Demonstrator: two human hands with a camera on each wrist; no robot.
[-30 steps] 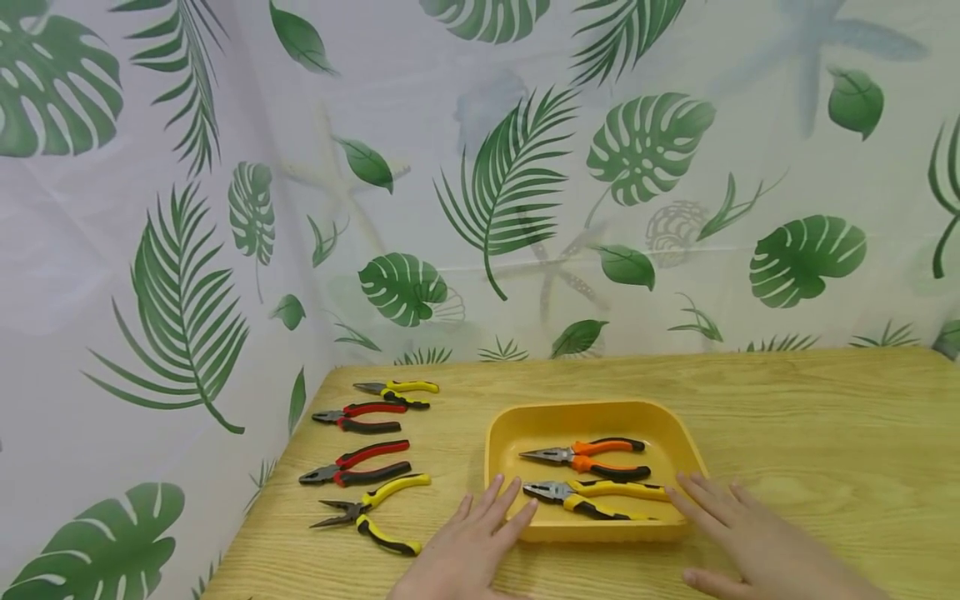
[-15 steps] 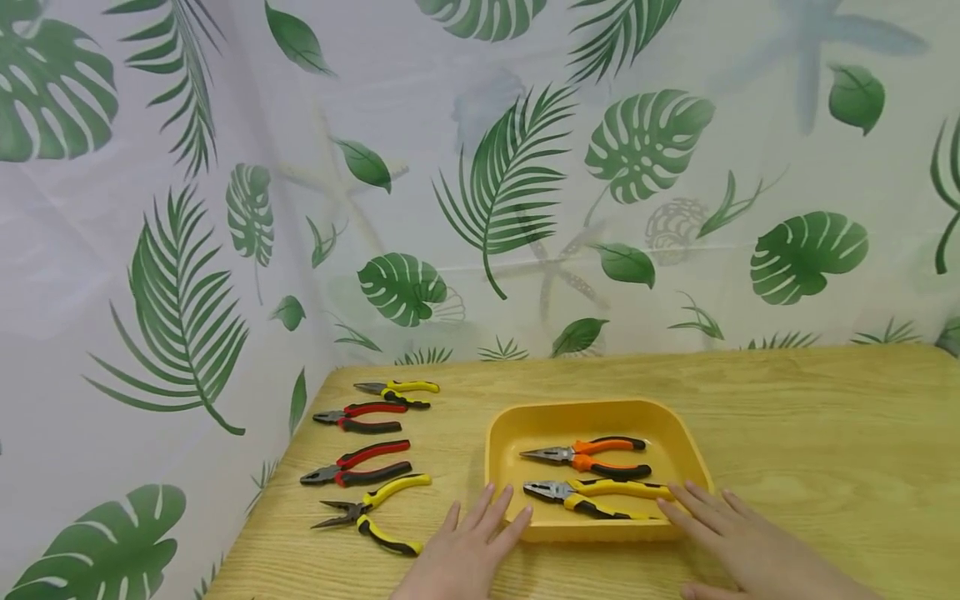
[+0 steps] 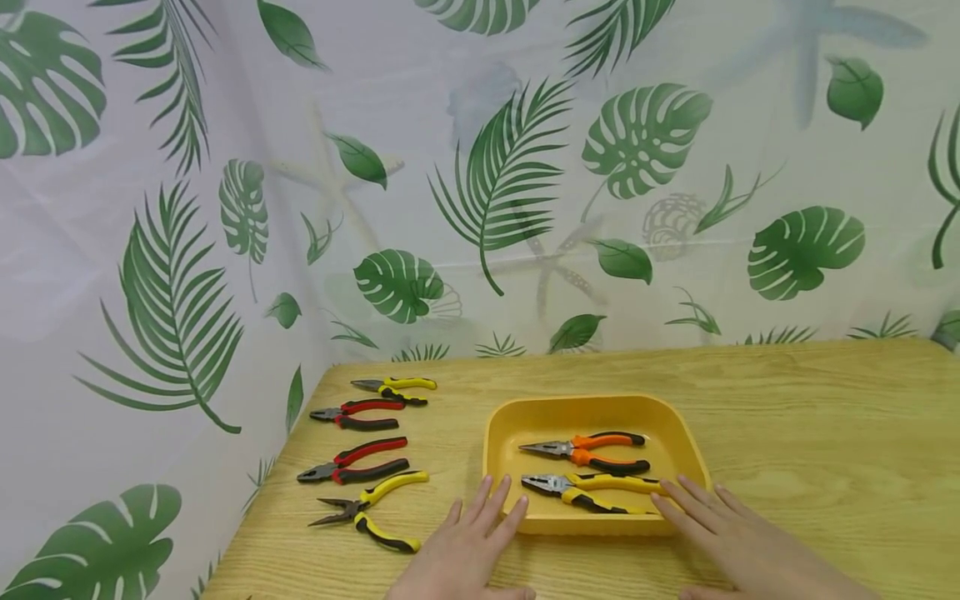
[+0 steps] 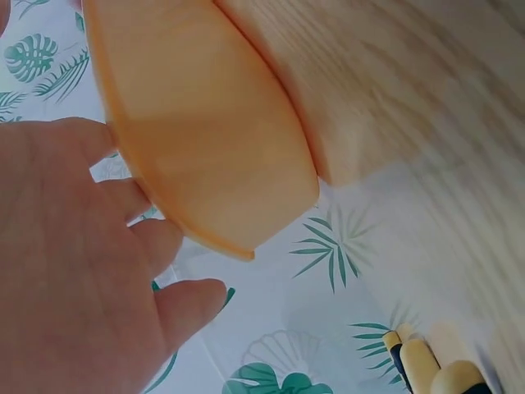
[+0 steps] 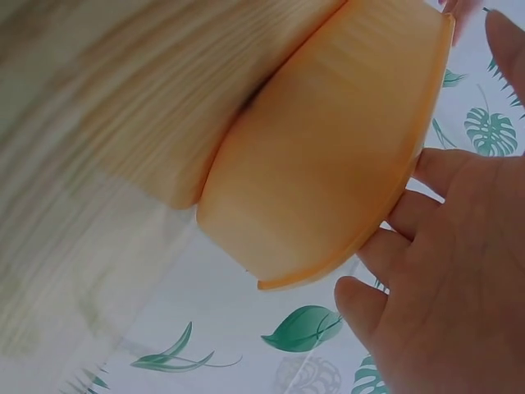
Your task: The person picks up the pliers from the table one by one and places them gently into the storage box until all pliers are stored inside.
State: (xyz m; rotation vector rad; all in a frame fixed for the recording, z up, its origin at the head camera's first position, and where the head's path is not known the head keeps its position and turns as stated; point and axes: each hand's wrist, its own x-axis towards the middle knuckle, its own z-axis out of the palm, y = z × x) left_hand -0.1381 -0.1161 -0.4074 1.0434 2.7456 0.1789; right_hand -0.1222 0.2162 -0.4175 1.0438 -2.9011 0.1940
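Note:
A yellow plastic tray (image 3: 592, 527) stands on the table in the head view. Orange-and-black needle-nose pliers (image 3: 581, 451) lie in it, with yellow-and-black combination pliers (image 3: 611, 482) in front of them. My left hand (image 3: 465, 537) has spread, straight fingers at the tray's front left corner. At the front right corner my right hand (image 3: 738, 546) lies likewise, its fingertips overlapping the handle end of the yellow pliers. Both wrist views show fingertips along the rim, beside the tray's outer wall (image 4: 205, 115), with thumbs apart from it.
Left of the tray, several pliers lie in a column on the wooden table (image 3: 825, 433): small yellow-black ones (image 3: 390, 391), two red-black pairs (image 3: 345, 412) and wide-spread yellow-black needle-nose pliers (image 3: 365, 504). A leaf-patterned cloth (image 3: 525, 317) hangs behind and to the left.
My right hand has shifted slightly left along the tray's corner, and my left hand slightly left too. The head view has tilted a little; the tray and pliers stay in place.

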